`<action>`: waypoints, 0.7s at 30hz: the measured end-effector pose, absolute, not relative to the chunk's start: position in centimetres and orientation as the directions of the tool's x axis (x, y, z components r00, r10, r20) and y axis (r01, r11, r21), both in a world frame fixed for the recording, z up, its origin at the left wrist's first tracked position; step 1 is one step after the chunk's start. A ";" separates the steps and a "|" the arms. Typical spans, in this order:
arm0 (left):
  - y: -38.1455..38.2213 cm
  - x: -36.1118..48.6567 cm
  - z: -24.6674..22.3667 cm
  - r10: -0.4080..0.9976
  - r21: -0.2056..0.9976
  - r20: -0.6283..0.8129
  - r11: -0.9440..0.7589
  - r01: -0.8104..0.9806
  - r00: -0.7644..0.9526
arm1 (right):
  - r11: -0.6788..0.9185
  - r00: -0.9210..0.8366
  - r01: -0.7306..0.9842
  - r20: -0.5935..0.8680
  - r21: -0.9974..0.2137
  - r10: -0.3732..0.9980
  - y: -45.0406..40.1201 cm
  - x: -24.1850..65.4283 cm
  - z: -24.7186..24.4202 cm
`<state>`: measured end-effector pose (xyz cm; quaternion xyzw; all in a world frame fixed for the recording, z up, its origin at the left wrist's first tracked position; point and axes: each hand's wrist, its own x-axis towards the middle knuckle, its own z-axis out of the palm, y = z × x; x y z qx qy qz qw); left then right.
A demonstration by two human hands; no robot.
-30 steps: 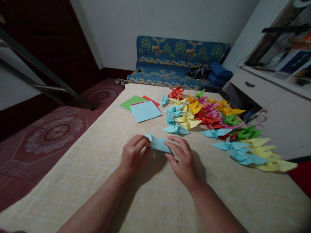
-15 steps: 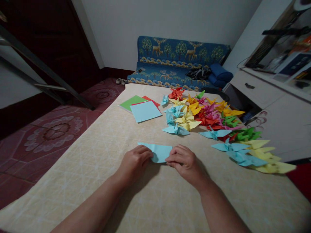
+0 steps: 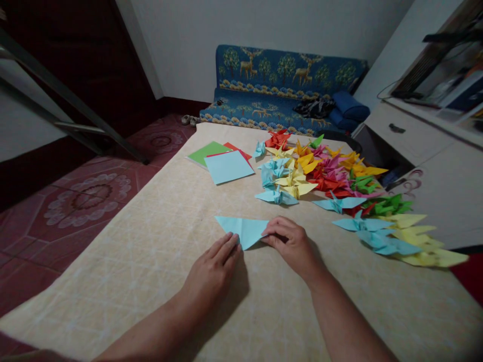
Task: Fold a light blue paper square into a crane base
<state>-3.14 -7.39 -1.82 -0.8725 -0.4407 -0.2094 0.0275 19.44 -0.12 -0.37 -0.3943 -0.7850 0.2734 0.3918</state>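
A light blue paper (image 3: 243, 230), folded into a triangle with its point toward me and a crease down its middle, lies on the cream tablecloth (image 3: 151, 251). My left hand (image 3: 221, 259) rests flat at its lower left edge, fingers stretched out with the tips touching the paper. My right hand (image 3: 290, 242) pinches the paper's right corner between thumb and fingers. Behind it is a stack of square sheets, with a light blue sheet (image 3: 229, 168) on top and a green sheet (image 3: 209, 152) and red ones partly under it.
Several folded paper cranes in blue (image 3: 278, 196), yellow, red (image 3: 277, 139), orange, pink and green spread over the table's right side. Beyond the table stands a blue patterned sofa (image 3: 260, 100); a white cabinet (image 3: 426, 151) is at the right, a metal ladder (image 3: 83, 108) at the left.
My left fingers have straightened and slid down off the paper's left part, so its left corner shows. The right hand keeps its pinch. The view has shifted slightly.
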 end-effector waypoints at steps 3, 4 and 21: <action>-7.6 -2.9 -2.0 0.756 0.122 0.385 -0.610 0.783 0.529 | 0.490 -0.374 0.331 0.365 -0.806 0.853 0.2 18.7 -0.4; -7.6 -2.8 -2.0 0.756 0.120 0.381 -0.611 0.782 0.532 | 0.479 -0.376 0.320 0.355 -0.817 0.856 0.4 18.5 -0.4; -7.3 -2.3 -2.0 0.691 0.055 0.499 -0.628 0.776 0.524 | 0.483 -0.375 0.572 0.312 -0.663 0.873 3.0 16.3 -0.2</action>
